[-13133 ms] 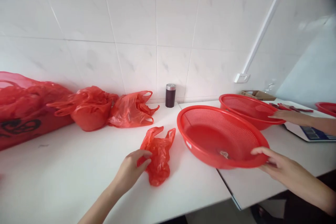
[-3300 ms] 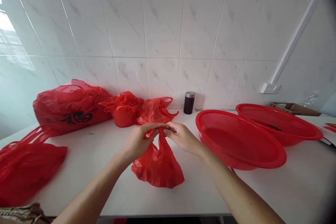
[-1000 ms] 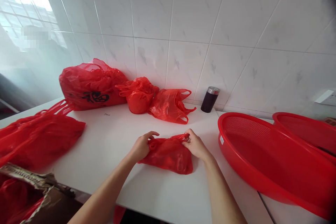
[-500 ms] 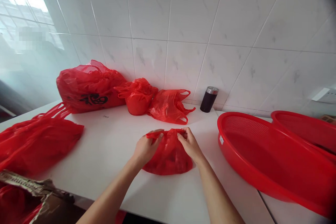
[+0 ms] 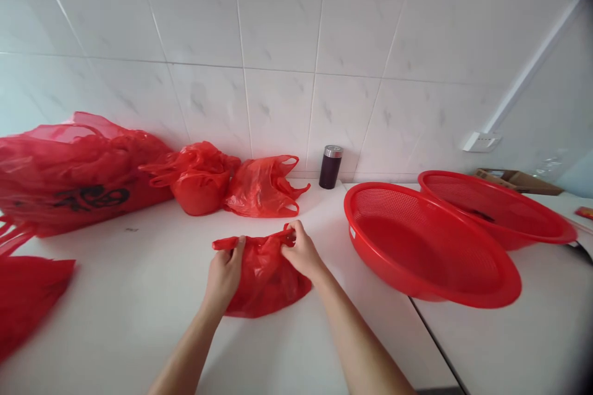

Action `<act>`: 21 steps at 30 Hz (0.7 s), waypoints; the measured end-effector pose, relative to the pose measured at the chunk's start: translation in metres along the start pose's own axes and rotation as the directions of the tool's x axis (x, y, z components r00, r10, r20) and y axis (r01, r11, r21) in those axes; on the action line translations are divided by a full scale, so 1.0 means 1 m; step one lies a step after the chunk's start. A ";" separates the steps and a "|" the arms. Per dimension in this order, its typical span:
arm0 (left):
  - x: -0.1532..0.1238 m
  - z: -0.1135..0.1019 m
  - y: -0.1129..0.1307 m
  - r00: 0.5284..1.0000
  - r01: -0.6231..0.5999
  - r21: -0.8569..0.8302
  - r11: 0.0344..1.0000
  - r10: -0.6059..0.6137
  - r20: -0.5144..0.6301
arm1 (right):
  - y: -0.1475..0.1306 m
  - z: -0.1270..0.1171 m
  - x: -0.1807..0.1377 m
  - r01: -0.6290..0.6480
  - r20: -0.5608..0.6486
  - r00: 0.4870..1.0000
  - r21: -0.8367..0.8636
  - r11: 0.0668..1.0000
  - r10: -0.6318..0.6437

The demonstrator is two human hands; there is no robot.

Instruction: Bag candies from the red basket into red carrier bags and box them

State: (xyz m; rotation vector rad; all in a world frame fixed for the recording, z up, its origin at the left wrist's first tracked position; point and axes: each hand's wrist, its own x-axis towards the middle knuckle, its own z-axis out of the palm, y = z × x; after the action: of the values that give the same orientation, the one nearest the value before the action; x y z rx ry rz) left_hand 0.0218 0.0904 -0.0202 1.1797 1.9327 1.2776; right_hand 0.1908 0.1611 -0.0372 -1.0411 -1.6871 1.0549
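In front of me on the white table stands a red plastic bag [image 5: 262, 278], with something inside that I cannot make out. Its upper edge is gathered into a rolled strip. My left hand [image 5: 227, 268] pinches that strip on the left side, thumb toward me. At the right end, my right hand [image 5: 299, 252] grips the same edge, its fingers closed on the plastic. The bag's bottom rests on the table between my forearms.
Along the tiled wall sit a big red bag with black print [image 5: 92, 197], a knotted red bag [image 5: 197, 188], a flatter red bag [image 5: 262, 188] and a dark tumbler [image 5: 330, 168]. Two red baskets [image 5: 435, 241] [image 5: 498, 207] occupy the right. Another red bag [image 5: 30, 296] lies left.
My view has swung to the right, showing more of the baskets and a wall socket. The held bag's top edge is now stretched into a straighter strip, its left end sticking out past my left hand.
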 end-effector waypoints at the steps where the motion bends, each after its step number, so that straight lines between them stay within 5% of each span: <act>1: -0.001 0.001 -0.001 1.000 0.000 -0.002 1.000 0.000 -0.011 | -0.001 -0.002 0.001 -0.029 0.035 0.999 0.110 0.994 0.025; 4: -0.004 0.004 -0.004 0.999 0.027 -0.004 1.000 -0.027 -0.023 | -0.006 -0.002 0.004 -0.083 0.061 0.996 0.351 0.933 0.066; 7: -0.007 0.004 -0.008 0.999 -0.016 -0.018 1.000 0.015 -0.029 | -0.004 0.001 0.006 -0.012 -0.068 0.997 0.422 0.907 0.044; 12: -0.011 -0.014 -0.030 0.985 0.057 -0.019 0.998 -0.060 -0.161 | 0.012 -0.008 0.014 0.026 -0.256 0.966 0.208 0.978 0.029; 18: -0.019 -0.028 -0.063 0.970 0.116 -0.287 0.951 -0.171 -0.174 | 0.020 -0.005 0.015 -0.013 -0.266 0.963 0.099 0.995 0.039; 21: -0.017 -0.030 -0.067 0.970 0.085 -0.264 0.961 -0.140 -0.198 | 0.016 0.003 0.009 -0.011 -0.293 0.956 0.014 1.000 0.015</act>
State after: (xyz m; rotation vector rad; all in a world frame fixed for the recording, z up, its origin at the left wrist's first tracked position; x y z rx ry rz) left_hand -0.0193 0.0512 -0.0694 0.8204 1.8833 1.5896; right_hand 0.1886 0.1737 -0.0510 -1.1414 -1.4339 0.8688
